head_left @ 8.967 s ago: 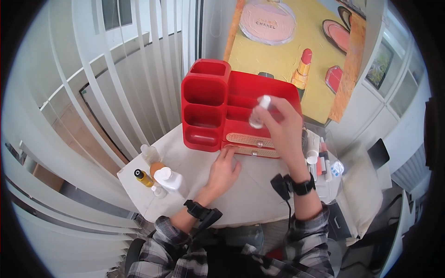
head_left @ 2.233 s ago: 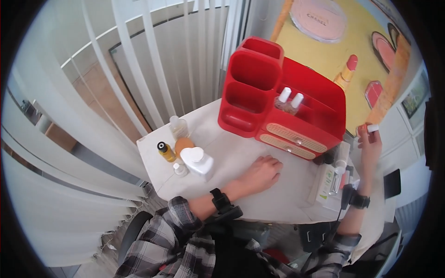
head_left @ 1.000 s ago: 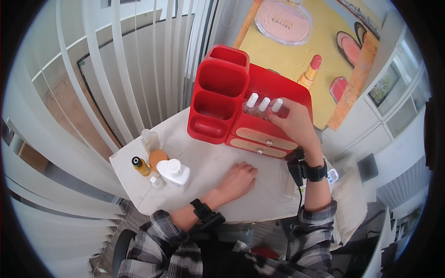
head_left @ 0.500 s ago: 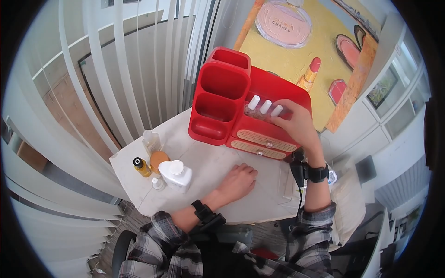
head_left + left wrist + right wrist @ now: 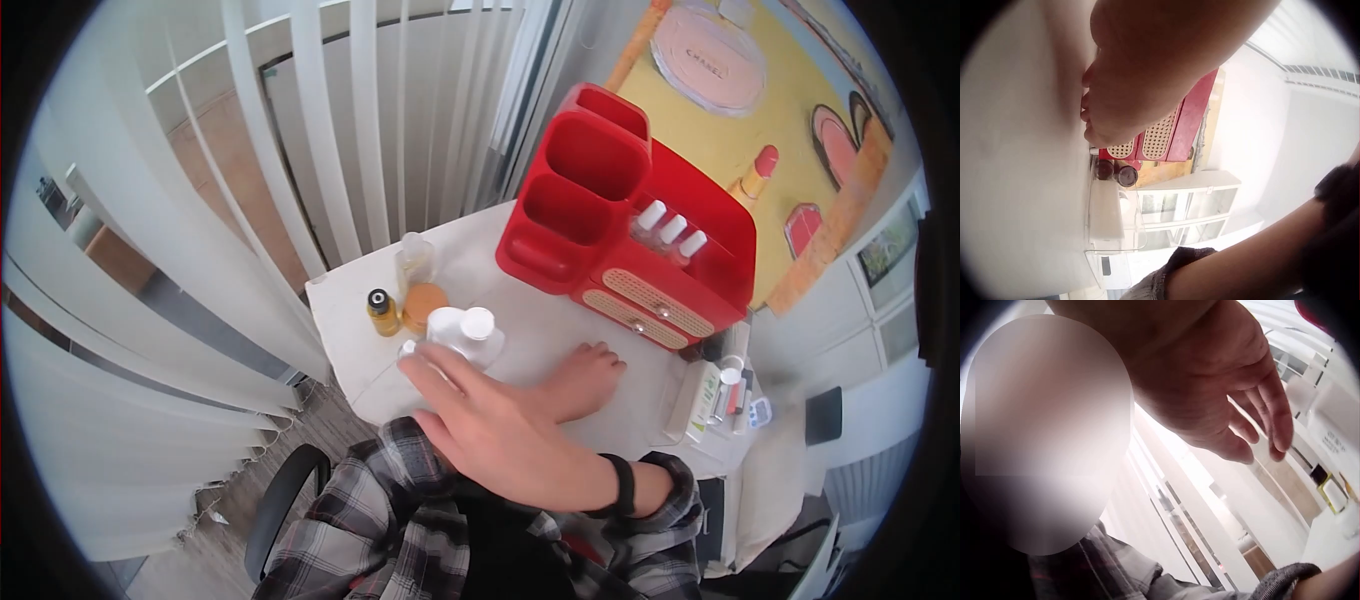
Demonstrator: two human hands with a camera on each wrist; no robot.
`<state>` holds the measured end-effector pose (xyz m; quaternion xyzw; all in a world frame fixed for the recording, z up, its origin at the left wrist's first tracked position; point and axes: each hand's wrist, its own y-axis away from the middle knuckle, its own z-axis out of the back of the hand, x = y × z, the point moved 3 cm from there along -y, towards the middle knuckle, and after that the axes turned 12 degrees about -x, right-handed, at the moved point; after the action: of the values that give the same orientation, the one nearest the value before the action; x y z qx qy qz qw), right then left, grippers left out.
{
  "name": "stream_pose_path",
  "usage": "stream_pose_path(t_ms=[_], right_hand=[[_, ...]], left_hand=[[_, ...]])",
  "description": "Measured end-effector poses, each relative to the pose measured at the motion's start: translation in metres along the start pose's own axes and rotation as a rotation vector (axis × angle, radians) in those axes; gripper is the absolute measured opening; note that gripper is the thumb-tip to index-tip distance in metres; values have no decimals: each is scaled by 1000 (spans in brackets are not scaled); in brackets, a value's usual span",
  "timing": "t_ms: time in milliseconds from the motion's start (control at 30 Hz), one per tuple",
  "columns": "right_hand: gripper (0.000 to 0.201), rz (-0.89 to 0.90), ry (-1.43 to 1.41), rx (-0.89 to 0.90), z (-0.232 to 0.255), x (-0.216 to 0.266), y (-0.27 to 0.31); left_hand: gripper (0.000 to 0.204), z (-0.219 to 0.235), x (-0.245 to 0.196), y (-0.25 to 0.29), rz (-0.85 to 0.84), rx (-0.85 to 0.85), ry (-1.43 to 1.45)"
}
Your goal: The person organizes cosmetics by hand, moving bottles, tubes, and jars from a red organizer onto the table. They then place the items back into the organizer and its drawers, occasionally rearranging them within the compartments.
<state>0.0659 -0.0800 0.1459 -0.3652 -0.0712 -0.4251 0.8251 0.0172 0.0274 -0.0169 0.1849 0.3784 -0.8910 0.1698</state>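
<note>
My right hand [image 5: 505,435] reaches across above my left forearm, fingertips close by a small white-capped bottle [image 5: 408,348] and a white bottle [image 5: 465,338]. In the right wrist view the right hand [image 5: 1210,381] has loosely bent fingers with nothing between them. My left hand [image 5: 585,382] rests on the white table in front of the red organizer [image 5: 570,255]; the left wrist view shows its relaxed fingers [image 5: 1088,109] at the tabletop. Three white-capped bottles, like nail polish, stand in a row in the organizer, the nearest-right one [image 5: 690,248] leaning slightly.
Beside the white bottle stand an amber bottle with a black cap [image 5: 381,313], a round orange-topped jar [image 5: 427,306] and a clear bottle [image 5: 415,260]. Boxes and tubes [image 5: 715,395] lie at the table's right. Vertical blinds [image 5: 310,130] hang close on the left.
My right hand has let go of the third white-capped bottle in the organizer and swung left over my left forearm. The left hand stays on the table. The head view has turned left.
</note>
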Motion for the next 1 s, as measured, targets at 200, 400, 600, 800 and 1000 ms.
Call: stream_pose_path(t_ms=[200, 400, 600, 800, 1000], right_hand=[[40, -152, 231, 112, -62, -31, -10], [27, -186, 198, 215, -81, -38, -7], [27, -97, -77, 31, 18, -7, 2], [22, -487, 222, -605, 158, -57, 4], [19, -521, 275, -685, 191, -117, 20]], left_hand=[[19, -2, -4, -1, -6, 64, 54], [22, -1, -6, -2, -12, 79, 47], [22, 1, -9, -1, -22, 71, 24], [19, 8, -11, 2, -58, -33, 10], [23, 12, -8, -2, -5, 81, 49]])
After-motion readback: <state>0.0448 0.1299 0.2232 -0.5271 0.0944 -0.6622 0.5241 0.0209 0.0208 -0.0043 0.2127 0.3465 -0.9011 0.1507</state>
